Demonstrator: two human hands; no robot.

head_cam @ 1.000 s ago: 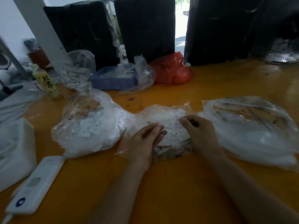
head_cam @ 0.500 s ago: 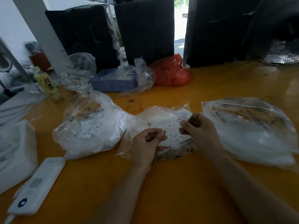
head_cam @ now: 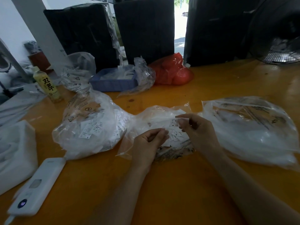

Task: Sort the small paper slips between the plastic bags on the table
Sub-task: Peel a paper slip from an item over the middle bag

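Orange wood is spreading across the whole view as the table (head_cam: 203, 88), carrying everything else. On its right side a big clear plastic bag (head_cam: 253, 132) is lying flat, and on its left a fuller clear bag (head_cam: 90, 127) is bulging with white slips. Between them a smaller middle bag (head_cam: 155, 119) is lying open under both hands, loose slips spilling over it. Behind, a red bag (head_cam: 172, 70) is sitting beside a blue tray (head_cam: 113, 82), with a yellow drink bottle (head_cam: 47, 85) standing further left. A white device (head_cam: 37, 187) is lying at the near left edge. The left hand (head_cam: 148, 142) is hovering over the middle bag, fingers curling inward; whether its grip is holding anything I cannot tell. The right hand (head_cam: 197, 132) is pinching one small paper slip (head_cam: 174, 123), marked S, in a narrow grip just above the middle bag.
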